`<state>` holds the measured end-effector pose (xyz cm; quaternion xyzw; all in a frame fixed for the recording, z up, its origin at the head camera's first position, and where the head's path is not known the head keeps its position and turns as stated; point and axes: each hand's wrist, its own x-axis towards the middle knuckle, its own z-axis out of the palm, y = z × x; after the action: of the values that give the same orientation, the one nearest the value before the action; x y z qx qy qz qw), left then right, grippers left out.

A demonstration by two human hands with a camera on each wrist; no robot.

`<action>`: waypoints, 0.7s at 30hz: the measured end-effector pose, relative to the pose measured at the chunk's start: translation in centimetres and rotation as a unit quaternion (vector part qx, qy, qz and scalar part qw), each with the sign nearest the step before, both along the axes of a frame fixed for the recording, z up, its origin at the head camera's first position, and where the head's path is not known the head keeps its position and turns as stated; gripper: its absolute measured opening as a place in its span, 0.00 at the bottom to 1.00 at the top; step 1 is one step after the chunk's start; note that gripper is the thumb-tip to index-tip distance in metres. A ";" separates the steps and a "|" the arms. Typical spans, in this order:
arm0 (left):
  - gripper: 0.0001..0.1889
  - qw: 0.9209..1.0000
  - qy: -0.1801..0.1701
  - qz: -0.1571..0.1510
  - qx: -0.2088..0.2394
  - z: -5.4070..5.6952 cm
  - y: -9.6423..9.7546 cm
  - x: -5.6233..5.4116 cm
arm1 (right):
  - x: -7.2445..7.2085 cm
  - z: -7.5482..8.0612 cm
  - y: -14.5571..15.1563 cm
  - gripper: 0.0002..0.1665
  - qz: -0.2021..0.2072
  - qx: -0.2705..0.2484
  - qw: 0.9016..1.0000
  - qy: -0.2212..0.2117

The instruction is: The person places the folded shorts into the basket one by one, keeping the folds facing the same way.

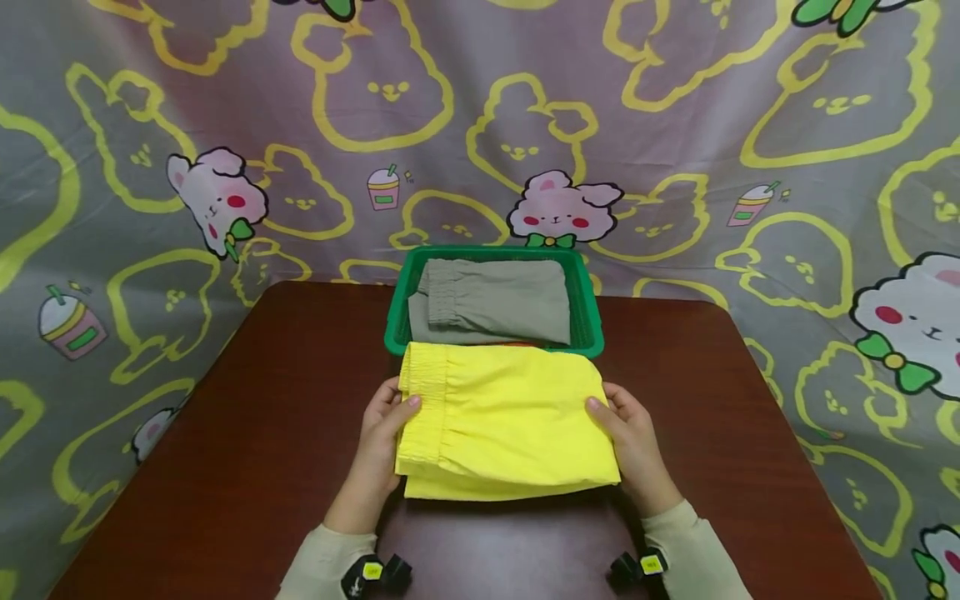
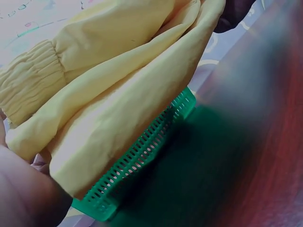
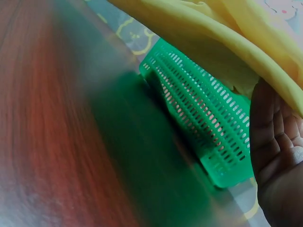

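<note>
A folded pair of yellow shorts (image 1: pixel 517 417) with a gathered elastic waistband is held up in front of the basket, above the table. My left hand (image 1: pixel 381 437) grips the waistband side, thumb on top and fingers underneath. At the opposite edge my right hand (image 1: pixel 633 442) pinches the cloth the same way. In the left wrist view the yellow shorts (image 2: pixel 118 104) show their stacked layers. From the right wrist, the fingers (image 3: pixel 277 123) reach under the cloth. Behind is a green basket (image 1: pixel 588 317) with folded grey shorts (image 1: pixel 502 296) inside.
The dark red-brown table (image 1: pixel 247 433) runs up to a patterned cloth (image 1: pixel 450 108) hanging behind and at both sides. Something orange-red (image 1: pixel 517 344) shows slightly under the grey garment in the basket. Basket walls (image 3: pixel 199 109) are perforated.
</note>
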<state>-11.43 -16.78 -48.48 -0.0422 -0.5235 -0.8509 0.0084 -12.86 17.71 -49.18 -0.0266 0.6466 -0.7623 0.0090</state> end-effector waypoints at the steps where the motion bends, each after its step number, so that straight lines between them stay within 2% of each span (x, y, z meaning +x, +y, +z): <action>1: 0.19 1.000 -0.003 0.001 0.000 0.1 -0.1 0.0 | -0.1 0.1 -0.1 0.16 0.002 0.002 1.000 0.002; 12: 0.19 0.999 -0.036 0.004 -0.005 2.1 -0.7 -0.4 | -1.0 2.1 -0.1 0.16 0.035 0.010 0.999 0.009; 21: 0.16 0.999 -0.050 0.007 -0.009 3.2 -0.8 -1.8 | -1.8 3.8 0.1 0.17 0.048 0.008 0.999 0.010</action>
<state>-13.25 -17.62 -45.25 0.0044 -0.5312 -0.8471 -0.0122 -14.70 17.79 -45.41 -0.0651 0.6511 -0.7552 0.0396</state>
